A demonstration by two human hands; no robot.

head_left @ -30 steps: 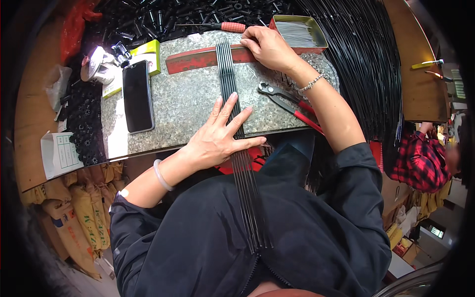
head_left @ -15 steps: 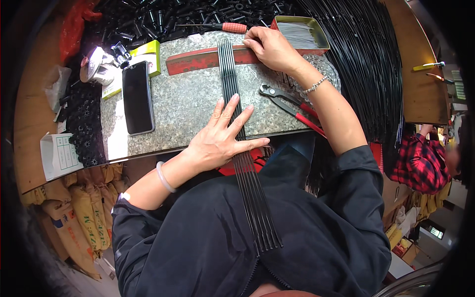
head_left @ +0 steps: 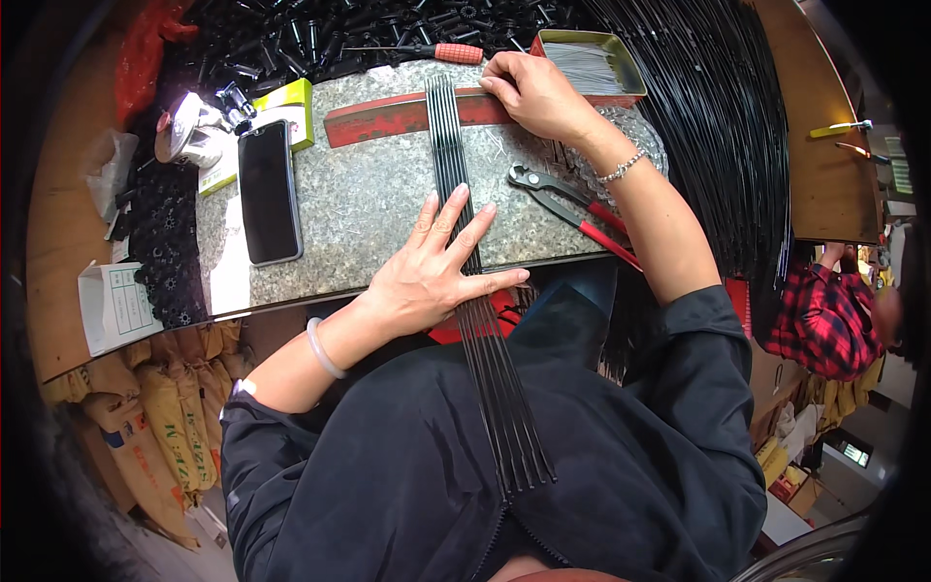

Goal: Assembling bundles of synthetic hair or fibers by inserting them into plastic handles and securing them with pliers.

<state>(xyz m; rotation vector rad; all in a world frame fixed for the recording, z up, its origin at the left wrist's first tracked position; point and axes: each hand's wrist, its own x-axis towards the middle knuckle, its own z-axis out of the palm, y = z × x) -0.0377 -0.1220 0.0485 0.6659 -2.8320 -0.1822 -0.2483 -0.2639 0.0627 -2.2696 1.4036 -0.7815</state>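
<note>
My left hand (head_left: 427, 267) lies with fingers spread across a flat row of several thin black rods (head_left: 447, 136). The rods run from the stone slab down over the table edge to my dark jacket, where their ends look hooked. Their far part crosses a worn red bar (head_left: 378, 123). Above the right part of this bar, my right hand (head_left: 538, 92) has its thumb and fingers pinched together. Whatever may be between those fingertips cannot be made out. Beside this hand stands an open tin (head_left: 628, 70) of thin pale wire pieces. Red-handled cutting pliers (head_left: 553, 197) lie below it.
A phone (head_left: 271, 194) rests at the slab's left. A red-handled screwdriver (head_left: 458, 53) lies at the back before heaped black plastic parts (head_left: 281, 39). A big bundle of black rods (head_left: 718, 126) covers the right side. A person in a checked shirt (head_left: 824, 320) is farther right.
</note>
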